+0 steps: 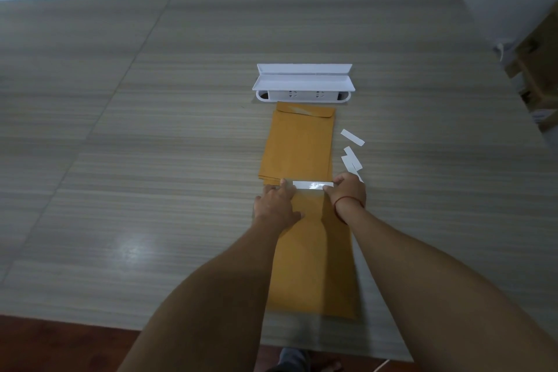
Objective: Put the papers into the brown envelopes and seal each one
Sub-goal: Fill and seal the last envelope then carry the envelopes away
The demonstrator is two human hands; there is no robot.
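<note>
My left hand (276, 205) lies flat, fingers straight, pressing the top of the brown envelope (314, 266) lying lengthwise on the surface (151, 130) before me. My right hand (347, 192) pinches the right end of the white strip (312, 185) across its flap. Just beyond sits a stack of envelopes (299, 145), loose strips (351, 137) beside it

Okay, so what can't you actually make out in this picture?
Head view only:
- Papers inside the near envelope: hidden by its own brown paper.
- Its flap end: mostly covered by the left hand, right hand and white strip.
- Count of the far stack: edges too thin.
- The cardboard boxes: cut off by the right edge.
</note>
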